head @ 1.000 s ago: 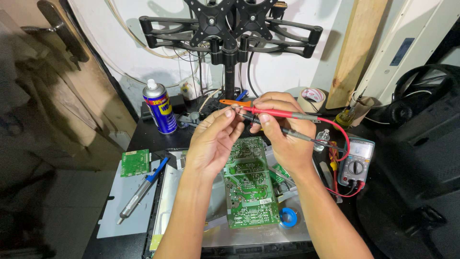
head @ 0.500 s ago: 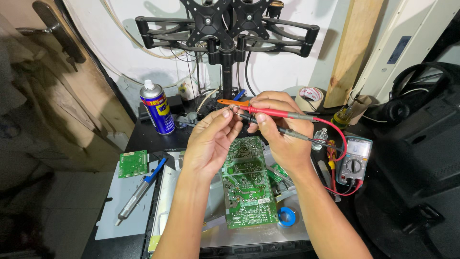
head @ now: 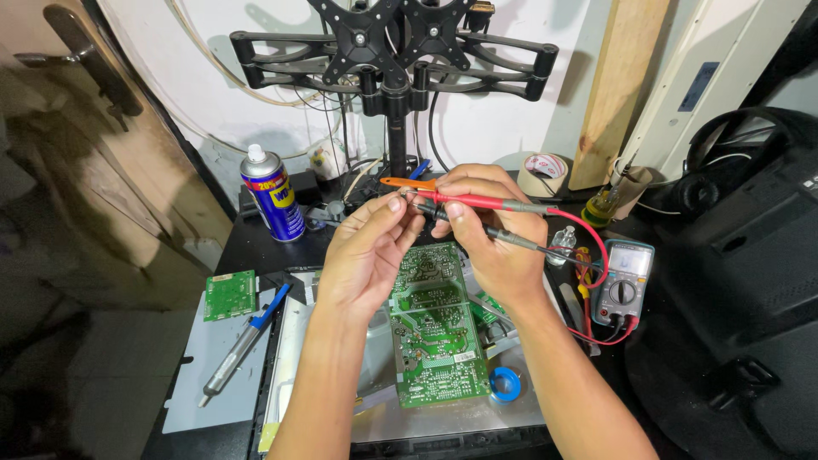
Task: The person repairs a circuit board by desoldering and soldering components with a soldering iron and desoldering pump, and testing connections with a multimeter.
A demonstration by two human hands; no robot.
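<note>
My right hand (head: 498, 247) kept the red and black slim plastic meter probes (head: 490, 217) pinched in closed fingers, my left hand (head: 371, 255) pinching at their tips, above the green rectangular circuit board (head: 434, 328) on the table; nothing had shifted over the last second.

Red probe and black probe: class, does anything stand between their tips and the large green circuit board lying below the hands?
Only the left hand, partly over the circuit board. The right hand holds the red probe and black probe.
</note>
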